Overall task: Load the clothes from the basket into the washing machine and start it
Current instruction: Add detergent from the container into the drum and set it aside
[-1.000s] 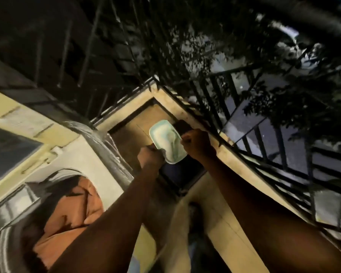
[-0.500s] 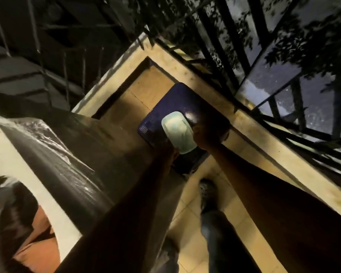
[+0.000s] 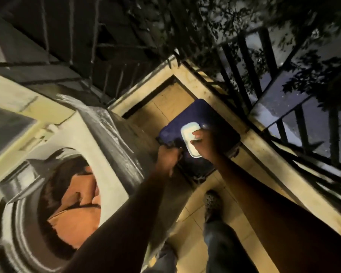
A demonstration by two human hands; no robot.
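Note:
The white washing machine [image 3: 108, 154] fills the left, its round opening showing an orange garment [image 3: 77, 215] inside the drum. A dark blue basket [image 3: 203, 109] sits on the tiled floor in the corner beyond it. My right hand [image 3: 205, 144] grips a pale, rounded plastic container [image 3: 187, 133] just above the basket. My left hand [image 3: 167, 158] is at the basket's near-left rim with fingers curled; it is too dark to tell whether it grips anything. The basket's inside is hidden in shadow.
A low yellow ledge [image 3: 264, 154] with a black metal railing [image 3: 283, 107] runs along the right. My shoe [image 3: 212, 205] and trouser leg stand on the floor tiles between machine and ledge. Clear plastic wrap [image 3: 98, 119] covers the machine's top edge.
The container came down from mid-air to just over the basket. My left hand slid off it toward the basket's rim; my right hand kept hold. The view swung back to the drum.

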